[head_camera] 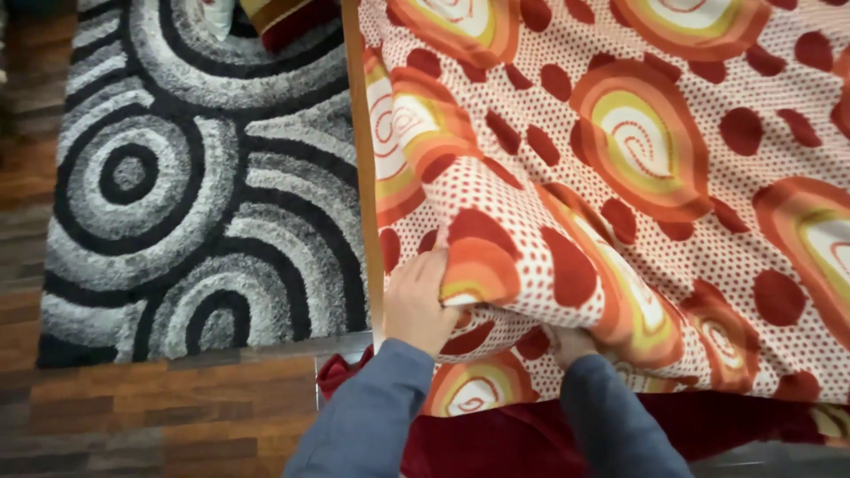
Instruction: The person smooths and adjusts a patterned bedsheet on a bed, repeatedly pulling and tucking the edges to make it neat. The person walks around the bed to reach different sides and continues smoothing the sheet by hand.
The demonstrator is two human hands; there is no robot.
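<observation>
The left hand (423,301) is closed on a raised fold of the red-and-orange patterned blanket (637,159), which is spread away from it and to its right over the bed (365,177). The right hand (567,343) is tucked under that fold; its grip cannot be made out. A grey swirled rug (195,195) is seen left of the left hand.

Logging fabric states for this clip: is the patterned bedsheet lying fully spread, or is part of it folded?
Partly folded: the near corner of the bedsheet is turned back, pinched by the left hand and right hand; the rest lies spread.
</observation>
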